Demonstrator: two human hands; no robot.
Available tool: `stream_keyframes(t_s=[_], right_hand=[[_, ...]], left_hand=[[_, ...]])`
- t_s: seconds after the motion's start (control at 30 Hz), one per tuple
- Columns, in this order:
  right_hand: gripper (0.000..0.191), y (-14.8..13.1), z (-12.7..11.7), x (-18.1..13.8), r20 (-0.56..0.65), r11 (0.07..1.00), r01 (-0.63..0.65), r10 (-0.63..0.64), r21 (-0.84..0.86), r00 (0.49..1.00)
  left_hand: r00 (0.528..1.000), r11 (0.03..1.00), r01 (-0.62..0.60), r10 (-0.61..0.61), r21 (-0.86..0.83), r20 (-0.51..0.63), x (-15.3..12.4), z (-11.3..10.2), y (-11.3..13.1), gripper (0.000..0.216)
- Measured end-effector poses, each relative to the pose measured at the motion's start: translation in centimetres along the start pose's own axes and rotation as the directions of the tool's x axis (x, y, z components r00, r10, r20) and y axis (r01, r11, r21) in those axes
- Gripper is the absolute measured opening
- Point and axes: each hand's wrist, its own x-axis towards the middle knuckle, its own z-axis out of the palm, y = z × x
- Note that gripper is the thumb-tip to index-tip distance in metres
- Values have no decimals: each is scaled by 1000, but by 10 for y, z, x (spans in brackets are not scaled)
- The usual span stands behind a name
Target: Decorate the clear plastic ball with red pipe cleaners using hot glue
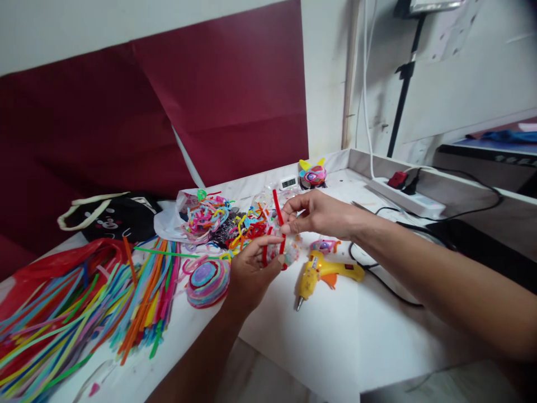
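My left hand (251,268) is closed round a small clear ball (290,253) with coloured bits in it. A red pipe cleaner (278,211) stands up from the ball, and my right hand (312,215) pinches it near the middle. Both hands hover just above the white table (344,330). A coiled pastel disc (207,281) lies left of my left hand. A yellow glue gun (325,272) lies on the table to the right of the ball.
A big bundle of coloured pipe cleaners (84,313) spreads over a red bag at left. A heap of curled pieces (218,218) sits behind the hands, a black bag (113,218) further left. A power strip (409,198) and black cables lie at right.
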Motion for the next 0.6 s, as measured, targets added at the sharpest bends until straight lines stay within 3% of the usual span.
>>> stream_keyframes(t_s=[0.27,0.6], right_hand=[[24,4,11,-6,-94,999,39,-39,-2,995],[33,7,23,-6,-223,999,21,-14,29,975]], left_hand=[[999,999,-36,36,-15,5,1,-2,-5,29],[999,995,-47,45,-85,-25,1,0,0,49]])
